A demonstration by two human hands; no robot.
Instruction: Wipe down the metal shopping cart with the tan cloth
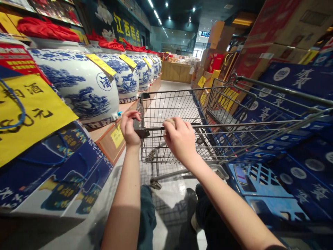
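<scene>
A grey wire shopping cart (171, 104) stands sideways in front of me, and its basket shows only bare wire. My left hand (130, 127) is curled round the dark corner piece at the cart's left end, its fingertips bent over the edge. Farther along the near top rail, my right hand (179, 137) grips from above with its fingers folded over the bar. A small tan patch shows by the right fingers; I cannot tell what it is. Below the basket, a caster wheel (155, 184) rests on the floor near my feet.
Large blue-and-white jars (88, 90) with red cloth tops line a wooden ledge (108, 144) on the left. Nearer stand blue gift boxes (70, 166) under a yellow sign (31, 111). Stacked blue cartons (307, 166) and a light-blue crate (275, 205) flank the right. A tiled aisle (169, 86) runs ahead.
</scene>
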